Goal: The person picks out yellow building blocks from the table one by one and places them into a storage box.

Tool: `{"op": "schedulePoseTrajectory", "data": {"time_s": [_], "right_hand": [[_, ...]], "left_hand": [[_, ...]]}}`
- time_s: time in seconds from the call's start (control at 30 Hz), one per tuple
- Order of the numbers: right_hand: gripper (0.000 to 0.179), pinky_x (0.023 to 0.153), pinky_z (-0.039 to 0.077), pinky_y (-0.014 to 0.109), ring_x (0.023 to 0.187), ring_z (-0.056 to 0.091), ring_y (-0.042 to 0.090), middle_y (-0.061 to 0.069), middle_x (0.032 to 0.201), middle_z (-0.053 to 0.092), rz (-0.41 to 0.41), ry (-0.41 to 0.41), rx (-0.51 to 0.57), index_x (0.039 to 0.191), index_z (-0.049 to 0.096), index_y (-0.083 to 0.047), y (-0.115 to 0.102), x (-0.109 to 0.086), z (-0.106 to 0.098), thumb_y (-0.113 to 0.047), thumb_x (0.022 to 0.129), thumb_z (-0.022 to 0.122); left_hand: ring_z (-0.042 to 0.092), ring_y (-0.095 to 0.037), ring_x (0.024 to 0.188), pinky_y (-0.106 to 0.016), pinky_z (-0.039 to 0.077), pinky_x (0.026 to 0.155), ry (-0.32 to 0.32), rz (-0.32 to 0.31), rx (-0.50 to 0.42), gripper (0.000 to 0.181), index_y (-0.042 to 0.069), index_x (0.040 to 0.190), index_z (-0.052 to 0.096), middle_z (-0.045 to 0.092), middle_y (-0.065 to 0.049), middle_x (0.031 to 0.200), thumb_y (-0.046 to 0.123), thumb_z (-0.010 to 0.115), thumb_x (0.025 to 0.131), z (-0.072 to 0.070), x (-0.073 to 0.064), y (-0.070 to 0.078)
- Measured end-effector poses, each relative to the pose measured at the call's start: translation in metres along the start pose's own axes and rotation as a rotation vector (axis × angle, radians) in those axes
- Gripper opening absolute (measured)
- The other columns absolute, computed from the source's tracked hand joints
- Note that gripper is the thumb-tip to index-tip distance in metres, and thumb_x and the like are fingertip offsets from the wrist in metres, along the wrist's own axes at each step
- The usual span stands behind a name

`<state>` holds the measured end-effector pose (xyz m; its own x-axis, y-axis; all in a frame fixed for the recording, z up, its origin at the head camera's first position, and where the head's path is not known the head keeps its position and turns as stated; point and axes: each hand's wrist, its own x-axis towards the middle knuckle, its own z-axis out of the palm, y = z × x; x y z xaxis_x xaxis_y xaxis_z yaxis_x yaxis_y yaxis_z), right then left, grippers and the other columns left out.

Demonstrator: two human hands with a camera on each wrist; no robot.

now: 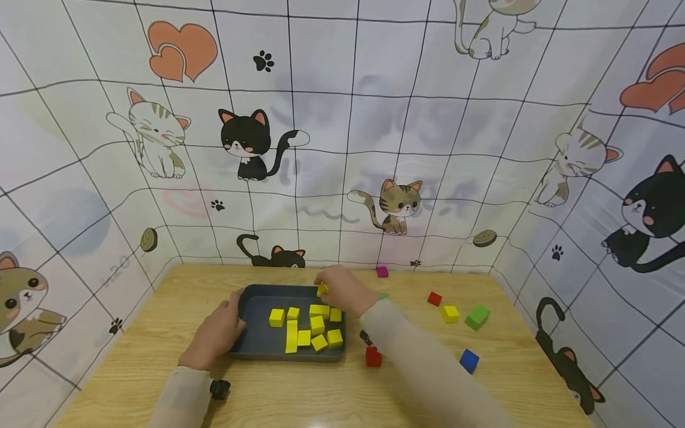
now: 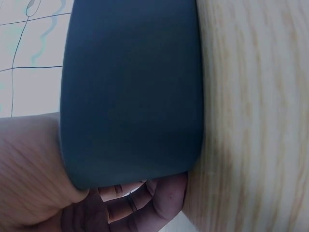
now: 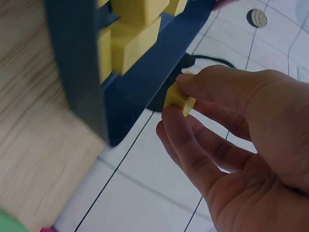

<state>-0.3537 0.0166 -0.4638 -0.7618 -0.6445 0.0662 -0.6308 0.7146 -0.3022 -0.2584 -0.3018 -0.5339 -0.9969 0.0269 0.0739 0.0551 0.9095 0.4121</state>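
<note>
A dark grey tray lies on the wooden table with several yellow blocks in it, mostly in its middle and right part. My left hand grips the tray's left end; in the left wrist view its fingers curl against that end. Above the tray's back right corner, my right hand pinches a small yellow block between thumb and fingertips. The right wrist view shows this block apart from the tray and partly covered by the fingers.
Right of the tray lie a red block, a smaller red block, a yellow block, a green block and a blue block. A magenta block sits at the back edge. Cat-patterned sheeting surrounds the table.
</note>
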Motion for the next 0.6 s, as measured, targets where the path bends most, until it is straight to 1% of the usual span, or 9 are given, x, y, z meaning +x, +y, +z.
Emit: {"op": "schedulePoseTrajectory", "data": {"time_s": [0.17, 0.23, 0.37, 0.47, 0.6], "right_hand": [[0.034, 0.115, 0.063, 0.041, 0.128, 0.078, 0.027, 0.009, 0.136, 0.086, -0.038, -0.016, -0.051, 0.137, 0.084, -0.004, -0.017, 0.013, 0.010, -0.010, 0.104, 0.087], [0.035, 0.114, 0.063, 0.039, 0.128, 0.078, 0.027, 0.008, 0.137, 0.086, -0.032, -0.023, -0.058, 0.139, 0.084, -0.005, -0.023, 0.017, 0.014, -0.010, 0.104, 0.087], [0.037, 0.111, 0.064, 0.035, 0.130, 0.078, 0.025, 0.008, 0.139, 0.084, -0.009, -0.044, -0.040, 0.141, 0.082, -0.004, -0.031, 0.024, 0.020, -0.010, 0.105, 0.087], [0.039, 0.110, 0.065, 0.033, 0.130, 0.077, 0.025, 0.008, 0.141, 0.084, 0.005, -0.058, -0.032, 0.143, 0.082, -0.004, -0.034, 0.028, 0.024, -0.009, 0.105, 0.086], [0.041, 0.108, 0.065, 0.032, 0.129, 0.077, 0.023, 0.008, 0.141, 0.083, 0.016, -0.064, -0.054, 0.144, 0.081, -0.005, -0.035, 0.029, 0.028, -0.010, 0.104, 0.088]], "left_hand": [[0.056, -0.026, 0.072, -0.044, 0.050, 0.066, -0.003, -0.001, -0.002, 0.075, -0.003, 0.176, 0.034, 0.069, -0.033, 0.120, 0.005, 0.061, 0.107, 0.001, 0.000, -0.001], [0.057, -0.026, 0.073, -0.045, 0.051, 0.067, -0.001, 0.000, -0.003, 0.075, -0.003, 0.176, 0.034, 0.070, -0.032, 0.120, 0.004, 0.061, 0.106, 0.001, 0.001, -0.001], [0.057, -0.027, 0.075, -0.047, 0.053, 0.069, -0.001, -0.003, -0.009, 0.075, -0.003, 0.176, 0.035, 0.070, -0.032, 0.120, 0.004, 0.061, 0.106, 0.000, 0.001, -0.001], [0.058, -0.027, 0.077, -0.048, 0.053, 0.070, -0.003, -0.012, -0.010, 0.075, -0.003, 0.176, 0.035, 0.070, -0.031, 0.120, 0.004, 0.060, 0.106, 0.000, 0.001, 0.000], [0.058, -0.028, 0.077, -0.048, 0.053, 0.071, -0.005, -0.015, -0.010, 0.075, -0.003, 0.176, 0.035, 0.070, -0.032, 0.121, 0.004, 0.061, 0.106, -0.001, 0.001, 0.000]]}}
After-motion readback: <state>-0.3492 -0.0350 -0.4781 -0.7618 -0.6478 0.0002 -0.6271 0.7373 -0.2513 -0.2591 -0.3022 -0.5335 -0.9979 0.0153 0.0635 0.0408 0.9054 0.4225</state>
